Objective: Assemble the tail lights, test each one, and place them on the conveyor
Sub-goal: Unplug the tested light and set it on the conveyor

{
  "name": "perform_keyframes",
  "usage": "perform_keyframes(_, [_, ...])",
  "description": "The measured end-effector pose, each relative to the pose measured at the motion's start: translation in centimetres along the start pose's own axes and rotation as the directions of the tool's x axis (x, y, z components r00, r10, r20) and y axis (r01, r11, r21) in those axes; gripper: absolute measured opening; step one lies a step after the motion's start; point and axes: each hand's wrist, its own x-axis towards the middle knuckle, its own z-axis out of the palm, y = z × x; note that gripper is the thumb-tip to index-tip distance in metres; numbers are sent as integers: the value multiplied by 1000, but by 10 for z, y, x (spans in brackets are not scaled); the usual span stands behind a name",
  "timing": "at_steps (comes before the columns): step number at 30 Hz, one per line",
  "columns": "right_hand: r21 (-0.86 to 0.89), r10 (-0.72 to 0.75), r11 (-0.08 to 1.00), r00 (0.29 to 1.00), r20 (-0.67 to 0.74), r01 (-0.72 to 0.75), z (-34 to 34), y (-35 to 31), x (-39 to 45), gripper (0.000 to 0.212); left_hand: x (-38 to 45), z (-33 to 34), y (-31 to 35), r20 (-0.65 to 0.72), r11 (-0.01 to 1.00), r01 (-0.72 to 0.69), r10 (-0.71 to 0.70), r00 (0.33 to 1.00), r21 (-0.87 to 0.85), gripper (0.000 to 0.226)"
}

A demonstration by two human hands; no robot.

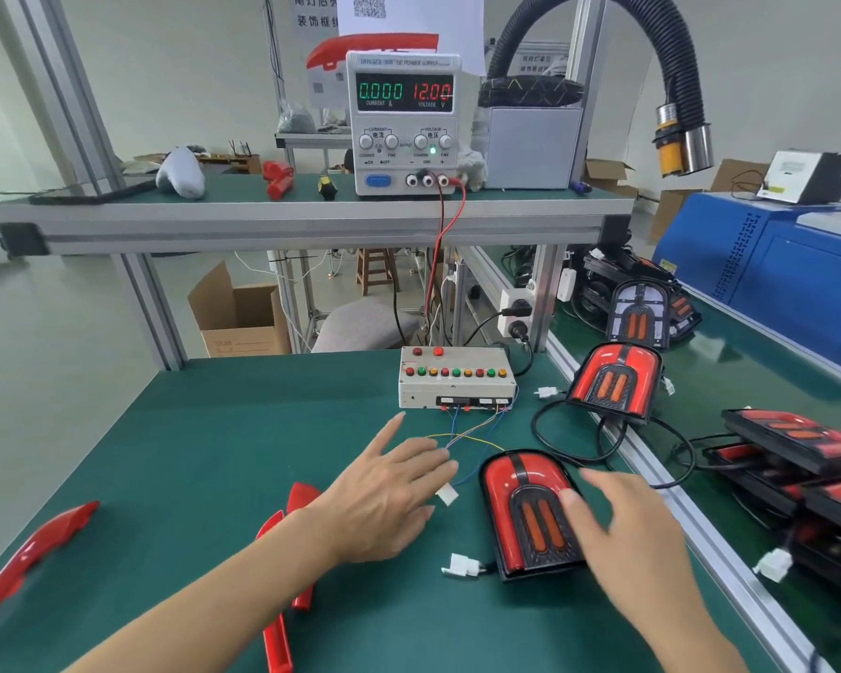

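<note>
- Left hand (393, 493), fingers straight and spread, over the green table (205, 454), fingertips near a white connector (447, 494) on thin coloured wires (467, 437).
- Right hand (632, 522), fingers loosely extended, resting on the right edge of a red tail light (525, 507) lying flat on the table.
- Far of the hands: beige test box (455, 378) with coloured buttons.
- Far right: second tail light (615, 378) at the table's rail.
- Right: more tail lights (797, 439) stacked on the conveyor (729, 352).
- Upper shelf: power supply (403, 121).
</note>
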Motion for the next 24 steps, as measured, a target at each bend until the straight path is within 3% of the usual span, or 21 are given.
perform_keyframes(2, [-22,204,979,968,143,-203,-10,17,-8,83,2,-7,16,-115,996,60,-68,991,-72,37])
perform_keyframes(4, [-16,298,951,901,316,-309,-12,23,-13,79,1,-6,39,-211,980,46,-87,974,-191,13])
perform_keyframes(5, [38,321,932,870,375,-360,-12,23,-15,72,-1,-6,51,-193,969,39,-87,977,-242,9])
perform_keyframes(7, [170,335,876,822,461,-452,-8,20,-14,53,-3,-3,73,-24,951,98,-110,994,-294,21])
perform_keyframes(10, [249,318,811,757,571,-529,-8,16,-6,36,0,5,93,286,942,260,-195,938,-211,32])
perform_keyframes(13, [290,319,717,669,672,-634,-12,9,-3,34,6,11,101,330,912,352,-273,904,-211,16])
perform_keyframes(17, [305,346,651,629,696,-696,-17,10,-12,31,0,20,105,236,864,402,-340,910,-303,27])
perform_keyframes(20, [346,364,590,622,693,-730,-22,14,-29,32,-10,18,112,64,838,357,-364,929,-414,28])
perform_keyframes(24, [496,363,384,621,695,-779,-30,20,-62,24,-19,3,132,-177,854,259,-370,912,-452,30])
